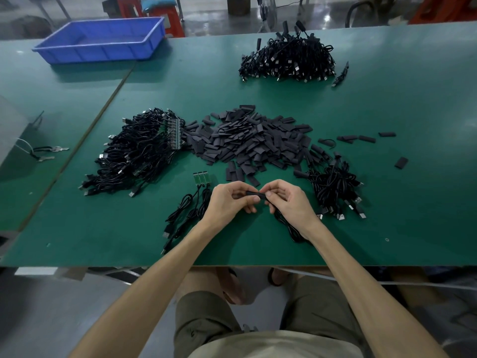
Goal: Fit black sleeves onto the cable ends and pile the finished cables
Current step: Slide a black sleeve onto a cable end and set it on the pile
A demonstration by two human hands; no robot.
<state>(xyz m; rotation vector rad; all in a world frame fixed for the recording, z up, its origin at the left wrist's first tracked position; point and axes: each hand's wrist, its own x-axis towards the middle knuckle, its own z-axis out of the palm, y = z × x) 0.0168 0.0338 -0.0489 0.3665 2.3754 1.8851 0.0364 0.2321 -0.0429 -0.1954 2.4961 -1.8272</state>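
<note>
Green tabletop point(387, 112) fills most of the view, and its near edge cuts across above the person's knees. A blue tray point(98, 51) sits at the far left corner, its inside partly hidden by its own wall.

At mid-table lies a broad heap of black sleeves point(253, 143), with a few strays scattered to the right. Touching its left side is a tangled heap of bare cables point(134, 153), whose small green boards show along the top edge. A far pile of cables point(289, 60) lies well apart at the back right. A smaller near pile point(333, 184) lies just right of the hands; whether every end in it is sleeved is hard to make out.

The left hand point(229, 200) and right hand point(286, 200) meet just above the tabletop, each pinching one end of a single black sleeve point(254, 193) between thumb and fingertips. The cable end inside is hidden. Its cable point(291, 231) trails out beneath the right wrist.

Three loose cables point(200, 177) with green boards lie just left of the left hand.
</note>
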